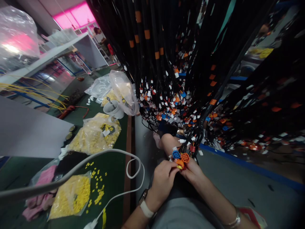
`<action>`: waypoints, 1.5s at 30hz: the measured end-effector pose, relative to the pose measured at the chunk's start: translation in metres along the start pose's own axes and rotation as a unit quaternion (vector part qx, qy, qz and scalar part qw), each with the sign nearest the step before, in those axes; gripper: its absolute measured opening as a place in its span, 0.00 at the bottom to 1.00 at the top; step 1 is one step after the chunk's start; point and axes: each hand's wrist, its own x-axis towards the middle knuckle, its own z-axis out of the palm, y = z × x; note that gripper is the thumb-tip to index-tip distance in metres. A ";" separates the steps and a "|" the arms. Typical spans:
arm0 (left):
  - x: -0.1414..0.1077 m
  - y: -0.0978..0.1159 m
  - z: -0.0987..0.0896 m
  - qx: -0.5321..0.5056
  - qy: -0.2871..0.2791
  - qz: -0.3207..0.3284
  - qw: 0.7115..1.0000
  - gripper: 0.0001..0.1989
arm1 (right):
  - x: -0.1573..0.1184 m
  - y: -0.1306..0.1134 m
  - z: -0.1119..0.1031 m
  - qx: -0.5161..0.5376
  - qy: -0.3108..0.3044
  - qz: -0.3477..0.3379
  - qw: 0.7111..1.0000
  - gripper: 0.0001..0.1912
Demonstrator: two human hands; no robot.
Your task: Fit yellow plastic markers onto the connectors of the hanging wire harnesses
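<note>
My left hand (163,176), with a watch on its wrist, is closed in a pinch on a small yellow plastic piece (179,167). That piece is against the face of an orange connector (180,163). My right hand (193,171) is wrapped around the connector end of a wire harness from the right side. A second orange connector (185,157) and a blue connector (175,155) stick up just beyond my fingertips. Black taped cables (199,127) run up from them into the hanging bundle. The wires inside my right palm are hidden.
Dense hanging harnesses (164,63) with white, orange and blue connectors fill the space ahead. Left, a green bench (114,178) carries bags of yellow pieces (92,133), loose yellow pieces (98,197), a white cup (113,109) and a looping white cable (107,152). A person (101,36) is far behind.
</note>
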 end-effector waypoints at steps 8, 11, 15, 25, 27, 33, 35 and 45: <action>0.003 -0.004 0.000 0.103 -0.043 0.073 0.991 0.11 | -0.002 -0.003 0.005 0.019 0.028 0.048 0.998 0.09; 0.003 -0.005 0.000 0.116 -0.039 0.091 0.988 0.12 | -0.002 -0.002 0.004 0.019 0.022 0.052 0.998 0.07; 0.001 -0.008 0.003 0.111 -0.010 0.113 0.987 0.09 | -0.001 -0.001 0.001 0.015 0.010 0.051 0.999 0.05; 0.004 -0.008 0.008 0.053 0.073 0.080 0.993 0.02 | 0.000 0.001 -0.004 0.021 0.003 0.058 0.998 0.05; 0.003 -0.008 0.007 0.060 0.067 0.087 0.992 0.03 | 0.000 0.002 -0.004 0.024 0.004 0.060 0.998 0.06; 0.003 -0.007 0.000 0.109 0.041 0.126 0.985 0.04 | -0.002 0.005 -0.002 0.035 0.011 0.051 0.998 0.07; 0.003 -0.007 -0.001 0.125 0.038 0.137 0.982 0.04 | -0.003 0.006 -0.001 0.039 0.013 0.046 0.998 0.09; -0.003 -0.011 0.001 0.138 0.054 0.191 0.970 0.08 | -0.002 0.007 0.001 0.048 0.002 0.043 0.998 0.10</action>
